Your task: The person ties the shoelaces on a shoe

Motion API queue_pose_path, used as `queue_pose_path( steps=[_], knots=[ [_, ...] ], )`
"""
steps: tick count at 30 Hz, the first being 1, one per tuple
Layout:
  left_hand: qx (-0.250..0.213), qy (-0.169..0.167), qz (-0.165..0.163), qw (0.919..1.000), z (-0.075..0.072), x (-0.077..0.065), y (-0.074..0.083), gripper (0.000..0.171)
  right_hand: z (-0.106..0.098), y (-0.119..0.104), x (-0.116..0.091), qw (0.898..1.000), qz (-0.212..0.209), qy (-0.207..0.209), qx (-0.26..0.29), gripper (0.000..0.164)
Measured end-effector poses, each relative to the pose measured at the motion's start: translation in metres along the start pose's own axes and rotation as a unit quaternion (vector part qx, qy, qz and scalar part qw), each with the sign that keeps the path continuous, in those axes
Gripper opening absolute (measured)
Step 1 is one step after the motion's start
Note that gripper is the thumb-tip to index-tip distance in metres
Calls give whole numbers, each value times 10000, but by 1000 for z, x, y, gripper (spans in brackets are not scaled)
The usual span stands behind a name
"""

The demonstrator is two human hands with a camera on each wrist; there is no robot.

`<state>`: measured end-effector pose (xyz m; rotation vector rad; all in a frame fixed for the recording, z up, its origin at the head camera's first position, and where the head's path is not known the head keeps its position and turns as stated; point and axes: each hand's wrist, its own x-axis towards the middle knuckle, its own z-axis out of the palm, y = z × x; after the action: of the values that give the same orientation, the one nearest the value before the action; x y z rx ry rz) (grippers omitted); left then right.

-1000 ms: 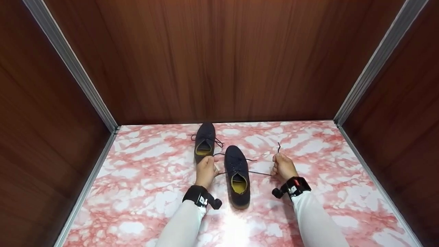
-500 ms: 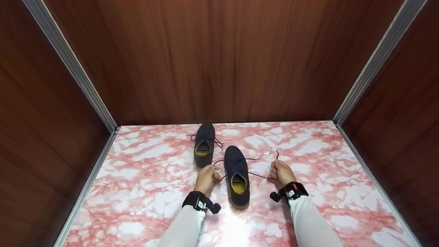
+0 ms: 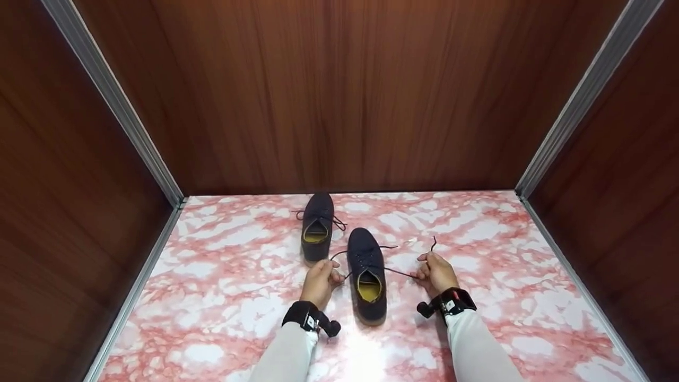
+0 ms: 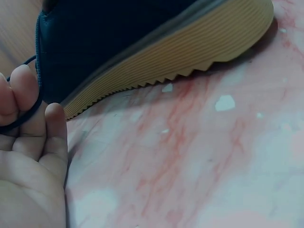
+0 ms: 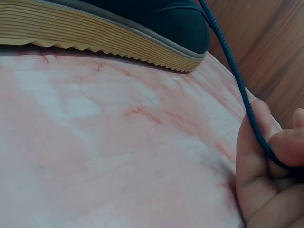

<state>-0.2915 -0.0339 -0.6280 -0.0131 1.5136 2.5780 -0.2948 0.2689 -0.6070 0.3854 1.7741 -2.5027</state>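
A dark navy shoe (image 3: 362,242) with a yellow insole stands between my hands, toe pointing away. To its left, my left hand (image 3: 320,282) pinches one end of its shoelace (image 4: 39,52), which curves up over the fingers in the left wrist view. On the other side, my right hand (image 3: 438,273) grips the opposite shoelace (image 5: 231,57), drawn from the shoe's opening to the curled fingers. A short lace tip (image 3: 434,244) sticks up beyond that hand. In both wrist views the shoe's ridged tan sole (image 5: 95,34) rests on the surface.
A matching shoe (image 3: 319,204) stands farther back on the left, its lace tied in a bow (image 3: 339,223). The pink-and-white marbled surface (image 3: 223,297) is bounded by a brown wood-grain back panel (image 3: 339,95) and side panels with metal edging (image 3: 578,101).
Both hands have come slightly nearer the body, still holding the laces. The left hand has cleared the far shoe's heel, and the right hand has moved a little inward. The shoes stay put.
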Motion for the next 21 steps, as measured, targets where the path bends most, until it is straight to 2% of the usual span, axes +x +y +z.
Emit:
queue_pose_path(
  steps=[5,8,9,11,13,15,16,21],
  knots=[
    [130,59,-25,9999,1,0,0,21,7,-7,-1,9990,121,-100,-413,44],
    [207,78,-43,9997,3,1,0,21,16,-18,0,9951,253,-85,-947,50],
    [266,82,-39,9996,4,1,0,22,19,-22,2,9919,162,-54,-1257,50],
    [377,108,-25,9992,4,1,-1,23,27,-32,5,9801,-41,11,-1985,50],
    [496,141,-7,9987,5,1,0,24,35,-42,9,9627,-308,84,-2685,51],
    [618,147,18,9980,4,1,1,25,43,-52,12,9471,-532,160,-3161,53],
    [642,145,30,9978,5,0,1,26,47,-57,13,9439,-539,133,-3254,53],
    [496,184,92,9986,5,-1,1,25,68,-76,15,9455,-564,-46,-3206,49]
  ],
)
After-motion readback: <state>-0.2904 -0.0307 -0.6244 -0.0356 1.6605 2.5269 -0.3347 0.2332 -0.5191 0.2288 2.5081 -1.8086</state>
